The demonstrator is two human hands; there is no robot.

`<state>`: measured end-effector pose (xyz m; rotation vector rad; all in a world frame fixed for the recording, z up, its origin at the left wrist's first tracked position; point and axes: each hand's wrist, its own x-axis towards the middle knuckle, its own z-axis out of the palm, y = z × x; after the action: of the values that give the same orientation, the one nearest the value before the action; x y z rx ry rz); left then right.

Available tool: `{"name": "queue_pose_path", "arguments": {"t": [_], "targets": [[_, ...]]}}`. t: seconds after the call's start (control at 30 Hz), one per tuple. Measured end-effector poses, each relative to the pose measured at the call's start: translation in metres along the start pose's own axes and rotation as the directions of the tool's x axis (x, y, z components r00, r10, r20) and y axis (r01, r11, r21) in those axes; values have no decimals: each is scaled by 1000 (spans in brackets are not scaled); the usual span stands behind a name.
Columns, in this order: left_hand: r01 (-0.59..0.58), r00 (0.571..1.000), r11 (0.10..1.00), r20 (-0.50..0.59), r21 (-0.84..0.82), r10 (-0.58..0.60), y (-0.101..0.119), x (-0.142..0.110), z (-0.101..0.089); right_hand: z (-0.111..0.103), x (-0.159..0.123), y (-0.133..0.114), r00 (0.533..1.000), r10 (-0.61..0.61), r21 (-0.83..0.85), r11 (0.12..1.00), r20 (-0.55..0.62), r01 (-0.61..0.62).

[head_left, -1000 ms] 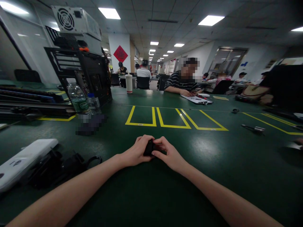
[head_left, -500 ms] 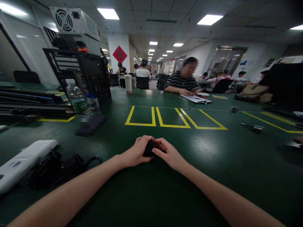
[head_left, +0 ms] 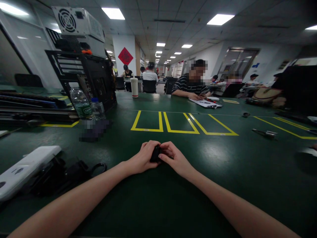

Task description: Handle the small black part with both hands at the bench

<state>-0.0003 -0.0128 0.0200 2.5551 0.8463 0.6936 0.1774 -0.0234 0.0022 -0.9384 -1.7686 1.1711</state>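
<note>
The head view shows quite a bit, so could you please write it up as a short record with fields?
Surface: green table
Left-hand grip: around a small black object
Right-hand grip: at that object's right side; firm contact unclear
Ahead of hands: yellow tape outlines
Left side: white object, dark items, clear bottle
Far side: white cup; person in striped top behind a clipboard

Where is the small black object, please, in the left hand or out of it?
In it: the left hand curls around the black object, whose dark side shows within the grasp.
</note>
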Motion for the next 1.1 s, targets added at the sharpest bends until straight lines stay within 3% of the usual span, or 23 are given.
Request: {"name": "queue_pose_path", "arguments": {"t": [0.27, 0.67, 0.8, 1.1], "targets": [[17, 999, 1000, 29, -19, -16, 3, -1, -4, -3, -4, -2, 999, 21, -116, 993, 39, -16], [28, 1000, 999, -10, -34, -28, 1, 0, -1, 2, -2, -5, 999, 33, 59, 998, 5, -33], [32, 999, 999, -9, -28, -32, 0, 0, 0, 1, -2, -3, 998, 64, 18, 998, 21, -64], [42, 999, 998, -10, -43, -43, 1, 1, 0, 3, -6, -3, 1000, -11, 0, 1000, 16, 11]]}}
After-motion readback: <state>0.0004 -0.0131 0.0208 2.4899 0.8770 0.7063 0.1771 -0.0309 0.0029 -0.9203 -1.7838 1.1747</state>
